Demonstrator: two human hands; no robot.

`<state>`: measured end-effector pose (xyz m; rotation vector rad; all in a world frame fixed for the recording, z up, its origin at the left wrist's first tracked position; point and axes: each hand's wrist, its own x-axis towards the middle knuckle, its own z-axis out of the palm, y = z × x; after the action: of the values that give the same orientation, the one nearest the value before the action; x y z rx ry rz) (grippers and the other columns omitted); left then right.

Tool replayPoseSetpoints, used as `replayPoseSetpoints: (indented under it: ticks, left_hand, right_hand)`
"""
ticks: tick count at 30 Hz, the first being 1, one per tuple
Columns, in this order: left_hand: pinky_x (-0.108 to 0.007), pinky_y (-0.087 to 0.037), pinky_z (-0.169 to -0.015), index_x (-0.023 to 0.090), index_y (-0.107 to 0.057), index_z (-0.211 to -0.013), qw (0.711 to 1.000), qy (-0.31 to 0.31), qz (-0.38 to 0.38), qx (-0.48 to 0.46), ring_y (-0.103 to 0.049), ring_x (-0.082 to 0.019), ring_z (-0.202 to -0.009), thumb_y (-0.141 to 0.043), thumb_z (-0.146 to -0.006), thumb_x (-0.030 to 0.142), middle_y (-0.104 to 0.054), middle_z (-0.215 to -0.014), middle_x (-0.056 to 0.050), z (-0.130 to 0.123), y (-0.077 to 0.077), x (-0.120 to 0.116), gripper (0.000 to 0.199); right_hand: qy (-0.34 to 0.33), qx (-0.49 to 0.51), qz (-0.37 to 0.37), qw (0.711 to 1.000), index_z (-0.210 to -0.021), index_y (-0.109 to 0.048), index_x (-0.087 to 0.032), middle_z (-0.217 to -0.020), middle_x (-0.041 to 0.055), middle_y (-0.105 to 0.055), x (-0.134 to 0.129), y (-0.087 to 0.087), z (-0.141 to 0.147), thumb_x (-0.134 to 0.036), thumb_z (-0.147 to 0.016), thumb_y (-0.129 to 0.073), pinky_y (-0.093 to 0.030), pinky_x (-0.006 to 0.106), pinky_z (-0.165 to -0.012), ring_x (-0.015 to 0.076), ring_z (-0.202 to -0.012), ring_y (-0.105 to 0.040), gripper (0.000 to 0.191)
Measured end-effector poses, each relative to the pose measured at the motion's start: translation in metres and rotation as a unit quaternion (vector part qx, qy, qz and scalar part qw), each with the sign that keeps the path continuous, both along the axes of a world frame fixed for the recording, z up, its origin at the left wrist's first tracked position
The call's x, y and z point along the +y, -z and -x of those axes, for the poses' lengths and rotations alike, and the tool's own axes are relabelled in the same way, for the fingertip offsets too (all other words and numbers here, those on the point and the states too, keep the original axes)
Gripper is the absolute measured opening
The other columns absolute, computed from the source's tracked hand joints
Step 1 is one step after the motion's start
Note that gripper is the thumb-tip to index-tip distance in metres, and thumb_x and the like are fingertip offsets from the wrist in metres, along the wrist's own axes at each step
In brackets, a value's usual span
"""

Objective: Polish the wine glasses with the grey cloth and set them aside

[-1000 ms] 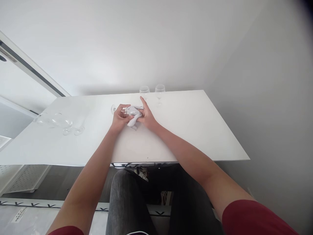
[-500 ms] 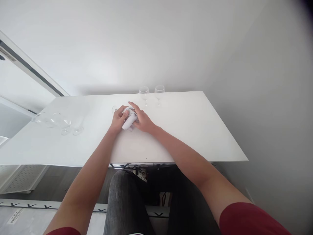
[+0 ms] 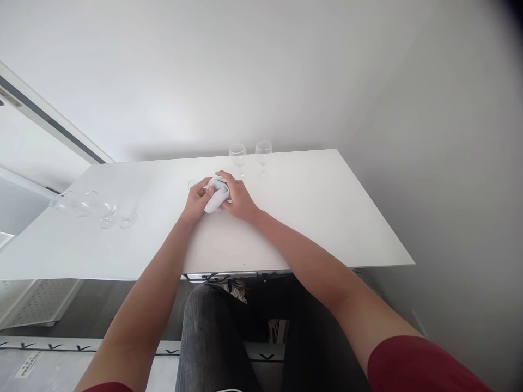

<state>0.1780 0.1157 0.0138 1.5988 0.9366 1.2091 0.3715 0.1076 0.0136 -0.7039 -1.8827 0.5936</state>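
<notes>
Leftmost, we see a white perforated bin (image 3: 43,302) below the near edge of the white tabletop (image 3: 318,228). Clear stemmed glasses (image 3: 90,202) lie on their sides by the tabletop's left edge; their outlines overlap, so we cannot count them surely. Farther right, the foot of the held glass (image 3: 190,184) shows past our knuckles, around the tabletop's middle. The white cloth (image 3: 216,200) is bunched around its bowl and hides it. Just beyond, near the far edge, a first upright glass (image 3: 237,157) and a second upright glass (image 3: 263,154) stand side by side, the nearer just past our fingers.

Both our arms reach over the near edge, elbows slightly bent. Our left hand (image 3: 198,200) is curled round the held glass by its stem, thumb pressed on the cloth. Our right hand (image 3: 242,200) comes in from the right, fingers bent around the cloth, the topmost reaching leftward over it; how firmly it squeezes the glass inside, we cannot tell
</notes>
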Motion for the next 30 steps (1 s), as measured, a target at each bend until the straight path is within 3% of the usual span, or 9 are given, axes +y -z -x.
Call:
replayPoseSetpoints:
  ticks: [4,8,10,12,15,17,19,24,30]
  left_hand:
    - [-0.025,-0.050,-0.049,0.020,-0.072,-0.124,0.999,0.030,0.016,-0.009,-0.064,-0.015,-0.056,-0.079,-0.088,0.064,-0.072,-0.077,-0.004,-0.001,-0.001,-0.003,0.057]
    - [-0.028,-0.054,-0.051,0.027,-0.058,-0.147,0.997,0.050,0.038,-0.039,-0.066,-0.017,-0.054,-0.080,-0.088,0.063,-0.071,-0.073,-0.001,0.000,0.002,0.001,0.072]
    - [-0.029,-0.054,-0.052,0.030,-0.049,-0.154,0.998,0.027,0.031,-0.053,-0.066,-0.017,-0.052,-0.080,-0.088,0.061,-0.071,-0.072,0.000,0.003,0.003,0.003,0.079]
    - [-0.028,-0.054,-0.054,0.028,-0.054,-0.149,0.997,-0.053,-0.012,-0.060,-0.066,-0.016,-0.055,-0.081,-0.090,0.058,-0.073,-0.074,-0.001,0.005,0.002,0.004,0.071]
    - [-0.031,-0.058,-0.072,0.026,-0.071,-0.123,0.974,-0.184,-0.127,-0.034,-0.075,-0.022,-0.092,-0.084,-0.087,0.052,-0.078,-0.101,-0.007,0.006,-0.001,0.004,0.046]
    - [-0.038,-0.059,-0.092,0.025,-0.076,-0.113,0.966,-0.188,-0.174,0.021,-0.067,-0.029,-0.126,-0.086,-0.084,0.051,-0.074,-0.127,-0.010,0.003,-0.002,0.002,0.040]
    - [-0.045,-0.055,-0.105,0.024,-0.078,-0.113,0.975,-0.131,-0.169,0.063,-0.062,-0.033,-0.135,-0.086,-0.082,0.050,-0.072,-0.135,-0.012,-0.001,-0.003,-0.001,0.042]
    - [-0.036,-0.054,-0.082,0.019,-0.076,-0.093,0.987,-0.046,-0.098,0.115,-0.068,-0.023,-0.088,-0.078,-0.085,0.036,-0.075,-0.095,-0.005,-0.005,-0.002,-0.006,0.018]
    - [-0.032,-0.046,-0.071,0.020,-0.068,-0.074,0.977,-0.128,-0.123,0.122,-0.054,-0.017,-0.072,-0.072,-0.091,0.037,-0.065,-0.074,-0.001,-0.002,0.002,0.002,0.025]
  right_hand:
    - [0.011,-0.046,0.022,0.999,-0.158,-0.037,-0.018,-0.098,0.0036,-0.073,-0.002,-0.006,-0.002,-0.017,-0.088,-0.053,-0.049,0.037,-0.093,0.0211,-0.082,-0.064,0.071]
    - [0.060,-0.097,-0.027,0.993,-0.145,-0.053,-0.017,-0.112,0.0110,-0.074,-0.005,-0.011,-0.002,-0.018,-0.093,-0.055,-0.042,0.040,-0.101,0.0267,-0.106,-0.066,0.052]
    - [0.091,-0.121,-0.062,0.986,-0.143,-0.056,-0.017,-0.117,0.0135,-0.074,-0.007,-0.012,-0.002,-0.013,-0.096,-0.049,-0.038,0.042,-0.103,0.0286,-0.113,-0.064,0.048]
    - [0.129,-0.131,-0.076,0.980,-0.147,-0.055,-0.017,-0.124,0.0152,-0.072,-0.008,-0.012,-0.003,-0.008,-0.096,-0.041,-0.037,0.042,-0.104,0.0296,-0.117,-0.062,0.053]
    - [0.143,-0.153,-0.073,0.975,-0.153,-0.051,-0.017,-0.129,0.0160,-0.069,-0.009,-0.012,-0.003,-0.006,-0.096,-0.037,-0.038,0.042,-0.103,0.0306,-0.119,-0.060,0.059]
    - [0.122,-0.171,-0.080,0.974,-0.154,-0.051,-0.018,-0.127,0.0151,-0.071,-0.010,-0.012,-0.002,-0.007,-0.098,-0.037,-0.039,0.041,-0.101,0.0307,-0.117,-0.060,0.058]
    - [0.108,-0.168,-0.093,0.975,-0.153,-0.051,-0.020,-0.126,0.0138,-0.072,-0.012,-0.011,0.000,-0.009,-0.101,-0.036,-0.039,0.042,-0.100,0.0305,-0.115,-0.060,0.055]
    - [0.092,-0.084,-0.097,0.988,-0.159,-0.041,-0.021,-0.134,0.0157,-0.066,-0.011,-0.006,-0.004,-0.021,-0.104,-0.034,-0.042,0.046,-0.106,0.0325,-0.119,-0.061,0.055]
    - [0.158,-0.017,-0.054,0.986,-0.164,-0.036,-0.019,-0.137,0.0189,-0.064,-0.008,-0.001,-0.008,-0.022,-0.101,-0.029,-0.038,0.058,-0.118,0.0364,-0.127,-0.061,0.063]
